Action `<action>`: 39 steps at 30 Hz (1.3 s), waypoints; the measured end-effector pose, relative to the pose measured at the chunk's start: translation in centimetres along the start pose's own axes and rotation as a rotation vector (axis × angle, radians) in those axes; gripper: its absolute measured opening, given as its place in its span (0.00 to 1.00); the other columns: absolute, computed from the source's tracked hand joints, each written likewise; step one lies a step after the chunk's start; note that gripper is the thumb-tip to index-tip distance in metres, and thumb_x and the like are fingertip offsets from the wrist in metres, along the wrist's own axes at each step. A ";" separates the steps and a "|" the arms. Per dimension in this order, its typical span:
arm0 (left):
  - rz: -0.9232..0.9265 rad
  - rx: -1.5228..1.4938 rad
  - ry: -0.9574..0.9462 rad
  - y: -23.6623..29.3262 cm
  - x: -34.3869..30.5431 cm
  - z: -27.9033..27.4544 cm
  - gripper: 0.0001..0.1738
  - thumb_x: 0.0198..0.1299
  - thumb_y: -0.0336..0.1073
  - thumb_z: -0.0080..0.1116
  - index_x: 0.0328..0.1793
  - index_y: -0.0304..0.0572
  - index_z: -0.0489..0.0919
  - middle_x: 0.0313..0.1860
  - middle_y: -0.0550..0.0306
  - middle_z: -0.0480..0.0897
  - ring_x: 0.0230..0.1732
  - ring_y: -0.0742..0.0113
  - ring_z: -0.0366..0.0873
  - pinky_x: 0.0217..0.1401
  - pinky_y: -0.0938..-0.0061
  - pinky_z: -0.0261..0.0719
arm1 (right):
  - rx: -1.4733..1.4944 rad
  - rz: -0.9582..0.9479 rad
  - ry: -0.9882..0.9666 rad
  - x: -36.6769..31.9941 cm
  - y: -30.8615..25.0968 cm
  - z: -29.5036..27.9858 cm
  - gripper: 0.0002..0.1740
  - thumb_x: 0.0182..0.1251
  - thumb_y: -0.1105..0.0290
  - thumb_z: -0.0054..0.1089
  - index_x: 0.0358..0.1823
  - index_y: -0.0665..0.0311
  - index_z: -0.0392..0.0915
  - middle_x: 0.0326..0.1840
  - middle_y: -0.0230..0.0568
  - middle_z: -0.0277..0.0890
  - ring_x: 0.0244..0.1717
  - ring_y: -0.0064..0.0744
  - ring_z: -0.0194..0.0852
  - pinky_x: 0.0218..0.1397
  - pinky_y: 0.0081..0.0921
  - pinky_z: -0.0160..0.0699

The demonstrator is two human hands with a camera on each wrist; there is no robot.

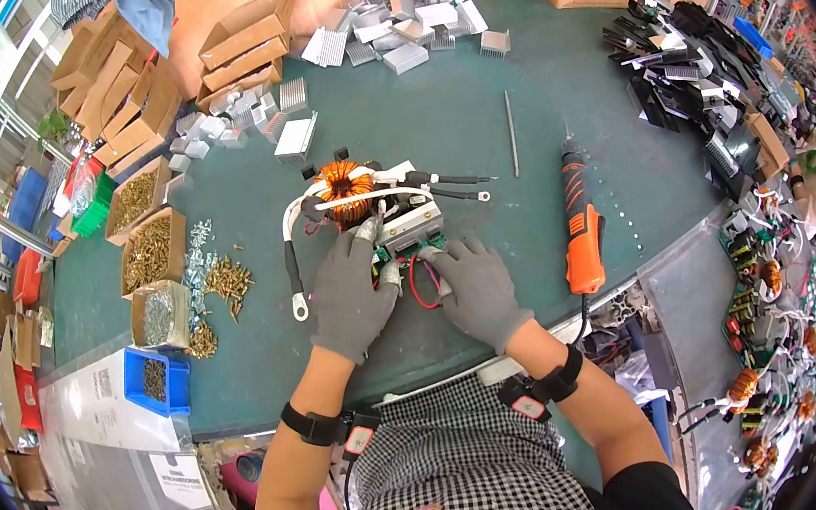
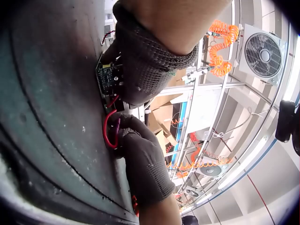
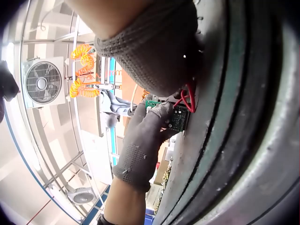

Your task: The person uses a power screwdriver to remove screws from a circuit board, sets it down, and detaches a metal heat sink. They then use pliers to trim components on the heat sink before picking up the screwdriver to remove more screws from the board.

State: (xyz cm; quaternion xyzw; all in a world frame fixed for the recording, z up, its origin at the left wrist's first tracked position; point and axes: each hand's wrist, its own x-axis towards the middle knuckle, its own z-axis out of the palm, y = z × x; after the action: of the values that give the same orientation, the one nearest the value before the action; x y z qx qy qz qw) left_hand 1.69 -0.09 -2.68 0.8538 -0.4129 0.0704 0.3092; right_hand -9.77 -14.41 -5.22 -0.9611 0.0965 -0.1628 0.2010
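One orange screwdriver [image 1: 582, 237] near circuit board [image 2: 108, 77]

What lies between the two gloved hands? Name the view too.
A red wire loop lies between the left hand and the right hand, just below the green circuit board; the head view shows it.

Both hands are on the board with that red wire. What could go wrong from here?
1. The right hand pinches the thin red wire loop close to the green circuit board; a hard tug may strain the wire's joint.
2. The left hand grips the board among white ring-terminal cables; it could snag one and drag the copper-wound toroid coil.
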 end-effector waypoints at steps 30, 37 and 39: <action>-0.126 -0.017 -0.150 0.8 1.3 -1.7 0.29 0.57 0.42 0.63 0.65 0.44 0.72 0.57 0.44 0.77 0.55 0.47 0.77 0.55 0.60 0.76 | -0.118 0.442 0.474 -7.1 9.0 -6.9 0.29 0.50 0.68 0.65 0.57 0.62 0.73 0.59 0.47 0.69 0.60 0.52 0.64 0.64 0.42 0.64; -0.006 0.191 -0.105 0.3 1.9 -0.1 0.27 0.60 0.47 0.59 0.63 0.46 0.73 0.48 0.48 0.79 0.47 0.49 0.79 0.49 0.59 0.77 | -0.109 0.465 0.416 -7.2 8.7 -7.2 0.33 0.49 0.65 0.67 0.60 0.63 0.72 0.61 0.48 0.67 0.63 0.53 0.62 0.66 0.43 0.64; 0.027 0.221 -0.103 -0.1 2.0 0.2 0.27 0.61 0.48 0.57 0.64 0.47 0.73 0.47 0.50 0.79 0.46 0.50 0.78 0.47 0.59 0.77 | -0.112 0.458 0.383 -7.4 8.7 -7.5 0.33 0.50 0.64 0.67 0.61 0.62 0.72 0.62 0.48 0.67 0.64 0.53 0.61 0.66 0.43 0.64</action>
State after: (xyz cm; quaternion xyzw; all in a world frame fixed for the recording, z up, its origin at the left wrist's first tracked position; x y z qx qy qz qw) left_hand 3.02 -1.47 -2.13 0.8794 -0.4296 0.0757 0.1906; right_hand -20.32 -23.06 -4.34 -0.8757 0.3558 -0.2858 0.1575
